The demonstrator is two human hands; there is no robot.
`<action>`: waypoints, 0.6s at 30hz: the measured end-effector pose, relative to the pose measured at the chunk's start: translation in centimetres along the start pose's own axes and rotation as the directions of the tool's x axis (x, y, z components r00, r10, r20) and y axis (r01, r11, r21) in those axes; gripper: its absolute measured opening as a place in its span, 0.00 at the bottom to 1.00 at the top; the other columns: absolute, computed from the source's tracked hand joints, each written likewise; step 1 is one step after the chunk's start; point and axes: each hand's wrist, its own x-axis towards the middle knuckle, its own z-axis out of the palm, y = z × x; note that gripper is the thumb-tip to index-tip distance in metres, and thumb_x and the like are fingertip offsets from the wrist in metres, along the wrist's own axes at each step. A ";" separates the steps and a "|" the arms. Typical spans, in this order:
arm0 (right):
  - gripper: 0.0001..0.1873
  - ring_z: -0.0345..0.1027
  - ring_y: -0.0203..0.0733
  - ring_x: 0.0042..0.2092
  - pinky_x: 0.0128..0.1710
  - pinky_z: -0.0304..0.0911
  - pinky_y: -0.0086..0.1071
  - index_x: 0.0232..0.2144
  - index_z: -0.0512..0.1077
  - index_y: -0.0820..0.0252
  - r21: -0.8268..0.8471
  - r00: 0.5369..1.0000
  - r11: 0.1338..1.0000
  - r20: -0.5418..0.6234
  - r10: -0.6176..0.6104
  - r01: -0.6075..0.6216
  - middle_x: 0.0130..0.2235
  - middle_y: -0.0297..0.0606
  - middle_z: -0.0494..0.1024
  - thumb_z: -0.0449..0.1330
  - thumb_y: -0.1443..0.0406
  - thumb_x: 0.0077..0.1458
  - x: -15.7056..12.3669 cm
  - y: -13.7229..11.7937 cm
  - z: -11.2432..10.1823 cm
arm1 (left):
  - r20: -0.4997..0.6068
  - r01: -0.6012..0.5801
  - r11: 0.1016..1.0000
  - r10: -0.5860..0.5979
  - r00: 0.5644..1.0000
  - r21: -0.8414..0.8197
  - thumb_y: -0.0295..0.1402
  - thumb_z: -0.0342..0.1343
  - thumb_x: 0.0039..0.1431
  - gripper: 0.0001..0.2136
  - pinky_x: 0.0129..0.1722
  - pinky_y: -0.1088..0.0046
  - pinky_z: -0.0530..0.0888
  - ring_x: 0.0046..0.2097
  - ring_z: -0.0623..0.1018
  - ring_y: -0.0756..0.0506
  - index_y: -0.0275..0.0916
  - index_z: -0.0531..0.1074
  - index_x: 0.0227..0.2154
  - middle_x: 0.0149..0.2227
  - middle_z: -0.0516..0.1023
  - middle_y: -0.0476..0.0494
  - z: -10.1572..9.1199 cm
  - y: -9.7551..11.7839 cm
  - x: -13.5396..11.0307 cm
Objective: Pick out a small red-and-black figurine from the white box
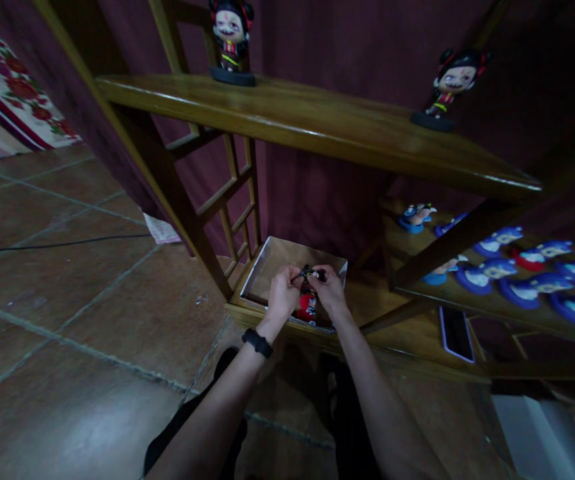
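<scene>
You hold a small dark figurine (313, 273) above the open box (274, 257), the fingers of both your left hand (282, 291) and your right hand (329, 291) pinched on it, one hand on either side. The box sits at the left end of the lower shelf (407, 328), by its front edge. A red figure (307, 307) lies inside, near the box's front edge; whether it touches the figurine, you cannot tell from here. Further right, a phone (457, 335) lies along the lower shelf's front edge. Above you, the upper shelf (327, 125) carries a black-haired figure (231, 40) towards its left end and its lookalike (450, 87) towards the right.
</scene>
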 end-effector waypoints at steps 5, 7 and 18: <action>0.10 0.68 0.39 0.32 0.33 0.65 0.32 0.34 0.67 0.52 -0.183 0.999 0.983 0.021 -0.025 0.029 0.29 0.30 0.73 0.57 0.63 0.45 0.0 -0.5 -0.7 | -0.014 -0.006 1.000 0.006 1.000 0.022 0.24 0.55 0.45 0.03 0.32 0.77 0.68 0.29 0.73 0.51 0.37 0.69 0.25 0.25 0.74 0.49 0.3 -0.8 0.2; 0.09 0.68 0.38 0.31 0.33 0.64 0.32 0.34 0.67 0.52 -0.234 0.999 0.971 0.034 -0.033 0.040 0.29 0.30 0.73 0.56 0.63 0.45 -0.1 -1.0 -1.0 | -0.034 0.056 0.998 -0.056 0.998 -0.018 0.25 0.57 0.44 0.03 0.29 0.78 0.67 0.26 0.72 0.52 0.36 0.69 0.25 0.23 0.73 0.50 0.5 -0.8 0.3; 0.22 0.70 0.38 0.35 0.36 0.65 0.32 0.43 0.64 0.51 0.020 0.996 1.000 0.093 -0.009 0.007 0.37 0.32 0.75 0.59 0.63 0.43 0.0 -0.2 0.2 | -0.038 0.400 0.753 -0.489 0.871 -0.523 0.20 0.57 0.45 0.06 0.34 0.69 0.76 0.23 0.74 0.52 0.33 0.66 0.23 0.19 0.71 0.50 -0.3 -0.2 0.6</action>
